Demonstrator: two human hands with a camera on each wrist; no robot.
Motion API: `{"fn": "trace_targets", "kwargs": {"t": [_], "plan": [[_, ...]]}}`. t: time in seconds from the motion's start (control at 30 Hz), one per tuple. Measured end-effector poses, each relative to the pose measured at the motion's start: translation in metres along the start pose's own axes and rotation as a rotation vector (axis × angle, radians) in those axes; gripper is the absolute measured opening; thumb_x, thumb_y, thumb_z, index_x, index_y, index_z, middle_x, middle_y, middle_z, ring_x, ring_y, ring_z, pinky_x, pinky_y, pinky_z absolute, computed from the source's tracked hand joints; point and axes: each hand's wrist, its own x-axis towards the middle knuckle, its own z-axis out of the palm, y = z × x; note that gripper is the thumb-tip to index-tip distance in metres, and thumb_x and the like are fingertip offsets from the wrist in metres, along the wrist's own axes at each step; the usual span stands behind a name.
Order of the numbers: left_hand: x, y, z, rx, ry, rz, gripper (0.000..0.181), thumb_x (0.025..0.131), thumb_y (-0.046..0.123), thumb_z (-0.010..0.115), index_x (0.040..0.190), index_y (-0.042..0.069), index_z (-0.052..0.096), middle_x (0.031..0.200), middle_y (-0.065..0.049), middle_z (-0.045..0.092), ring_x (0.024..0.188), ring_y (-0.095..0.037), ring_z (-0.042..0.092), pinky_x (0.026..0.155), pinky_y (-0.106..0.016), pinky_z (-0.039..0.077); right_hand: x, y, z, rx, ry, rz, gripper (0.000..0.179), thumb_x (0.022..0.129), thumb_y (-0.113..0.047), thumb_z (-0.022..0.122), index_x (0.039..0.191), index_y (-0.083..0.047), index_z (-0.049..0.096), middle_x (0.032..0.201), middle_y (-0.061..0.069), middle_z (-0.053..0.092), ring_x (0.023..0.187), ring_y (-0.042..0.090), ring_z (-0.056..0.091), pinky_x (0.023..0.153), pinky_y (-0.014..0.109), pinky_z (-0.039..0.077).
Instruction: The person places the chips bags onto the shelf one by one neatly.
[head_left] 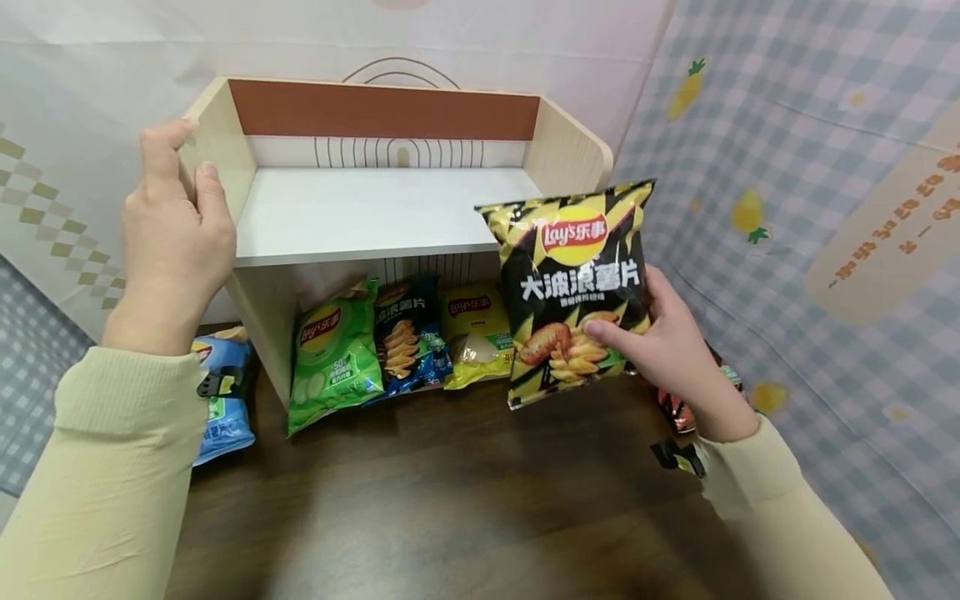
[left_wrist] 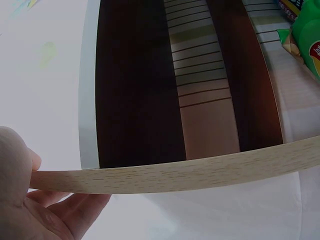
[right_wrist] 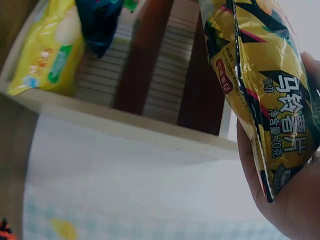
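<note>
My right hand (head_left: pixel 667 337) grips a black-and-yellow bag of Lay's potato chips (head_left: pixel 577 287) by its right side, thumb across the front. The bag hangs upright in front of the right end of a small two-tier shelf (head_left: pixel 390 208). In the right wrist view the bag's yellow back (right_wrist: pixel 265 95) shows, with fingers behind it. My left hand (head_left: pixel 176 217) holds the top of the shelf's left side panel. Seen from the left wrist, thumb and fingers lie on either side of that wooden panel (left_wrist: pixel 150 180).
On the lower tier stand a green chip bag (head_left: pixel 337 358), a dark blue one (head_left: pixel 408 337) and a yellow one (head_left: pixel 474 333). A light blue bag (head_left: pixel 225 417) is left of the shelf. A red-and-black bag (head_left: pixel 678 410) lies partly behind my right forearm on the dark table (head_left: pixel 420 500).
</note>
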Motion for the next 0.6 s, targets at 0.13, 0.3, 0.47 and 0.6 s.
{"fn": "trace_targets", "kwargs": {"t": [0.13, 0.3, 0.47, 0.6], "plan": [[0.001, -0.002, 0.001, -0.001, 0.003, 0.007, 0.046, 0.1, 0.037, 0.03, 0.145, 0.027, 0.028, 0.138, -0.023, 0.048, 0.114, -0.049, 0.052, 0.085, -0.064, 0.04, 0.023, -0.012, 0.005, 0.041, 0.046, -0.051, 0.072, 0.084, -0.017, 0.077, 0.145, -0.017, 0.038, 0.131, 0.004, 0.05, 0.112, 0.016, 0.05, 0.094, 0.032, 0.038], [0.002, -0.006, 0.003, -0.011, 0.022, 0.039, 0.045, 0.1, 0.036, 0.03, 0.144, 0.027, 0.03, 0.128, -0.029, 0.054, 0.104, -0.052, 0.055, 0.076, -0.06, 0.038, 0.05, -0.057, 0.009, 0.104, 0.075, -0.08, 0.066, 0.086, -0.019, 0.074, 0.141, -0.007, 0.038, 0.129, 0.01, 0.055, 0.113, 0.02, 0.053, 0.098, 0.035, 0.04], [0.002, -0.008, 0.004, -0.007, 0.013, 0.03, 0.045, 0.1, 0.036, 0.03, 0.144, 0.027, 0.029, 0.12, -0.031, 0.057, 0.096, -0.05, 0.056, 0.071, -0.055, 0.037, 0.079, -0.081, 0.016, 0.09, 0.083, -0.109, 0.069, 0.087, -0.023, 0.074, 0.143, -0.011, 0.037, 0.131, 0.007, 0.053, 0.116, 0.017, 0.052, 0.099, 0.032, 0.038], [0.001, -0.008, 0.004, -0.003, 0.01, 0.028, 0.046, 0.1, 0.037, 0.03, 0.145, 0.027, 0.029, 0.113, -0.032, 0.059, 0.092, -0.05, 0.056, 0.069, -0.052, 0.036, 0.099, -0.083, 0.022, 0.051, 0.095, -0.074, 0.072, 0.085, -0.029, 0.075, 0.144, -0.013, 0.036, 0.139, 0.002, 0.041, 0.115, 0.015, 0.05, 0.095, 0.032, 0.041]]}}
